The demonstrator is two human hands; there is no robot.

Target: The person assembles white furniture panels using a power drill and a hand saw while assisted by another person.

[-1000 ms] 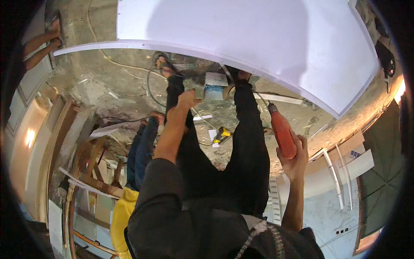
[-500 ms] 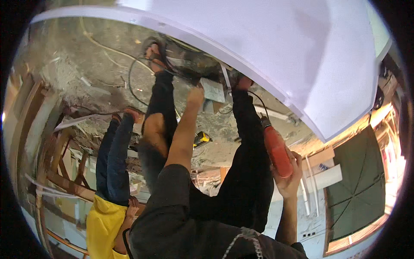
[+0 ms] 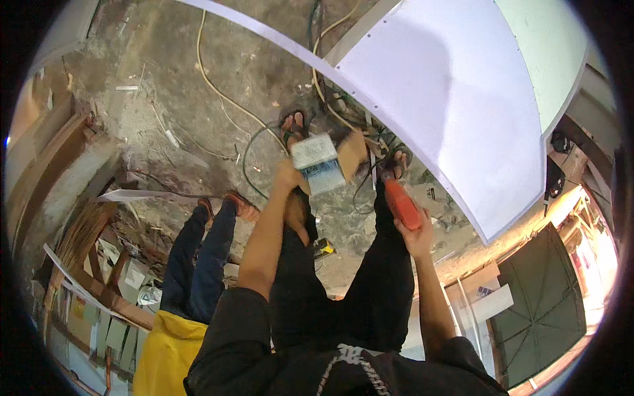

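My left hand [image 3: 288, 175] is closed on the side of a small cardboard box [image 3: 313, 153], held out in front of my legs. Its flaps hang apart, and a pale and bluish surface shows, too blurred to make out. My right hand [image 3: 417, 235] wraps round the rear of a red-bodied corded power tool [image 3: 401, 203], beside my right knee. The tool points away from me, toward my right foot. Its working end is hard to make out against the foot and cables.
A large white panel [image 3: 422, 105] with a raised rim fills the far right. Cables [image 3: 214, 86] and scraps lie across the dirty floor. A yellow-and-black tool [image 3: 323, 248] sits between my legs. At left stands a person in a yellow top [image 3: 170, 350], near timber pieces [image 3: 49, 145].
My view has tilted, bringing more floor into sight. The box in my left hand has turned, and its brown flap and bluish side now show. My right hand keeps hold of the red tool.
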